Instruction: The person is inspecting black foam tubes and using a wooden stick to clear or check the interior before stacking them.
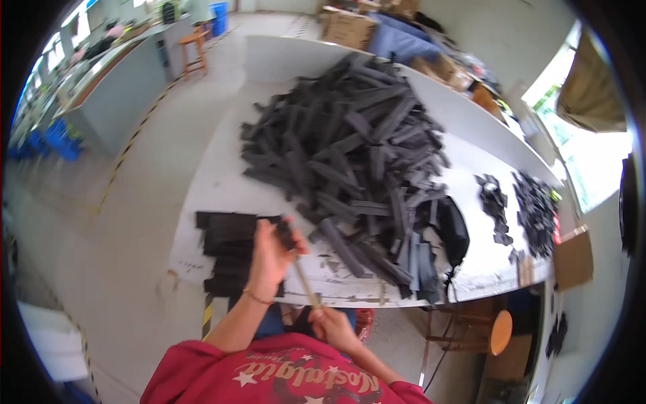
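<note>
My left hand (268,259) is above the table's near edge, fingers bent round a short black piece (285,236), perhaps foam strips seen end-on. A thin tan strip (307,283) runs slantwise from this piece down to my right hand (333,328). My right hand pinches its lower end, just in front of the table edge. Whether the strip is tape or a stick I cannot tell. Beside my left hand, stacked black strips (229,242) lie in rows on the white table (219,168). Beyond both hands rises a large heap of loose dark-grey strips (343,141).
A black bag-like object (452,232) lies at the heap's right. Smaller black piles (535,212) sit at the table's far right. A low white panel (282,57) borders the back. Under the table on the right stands a stool (500,332). Cardboard boxes (350,28) are piled behind.
</note>
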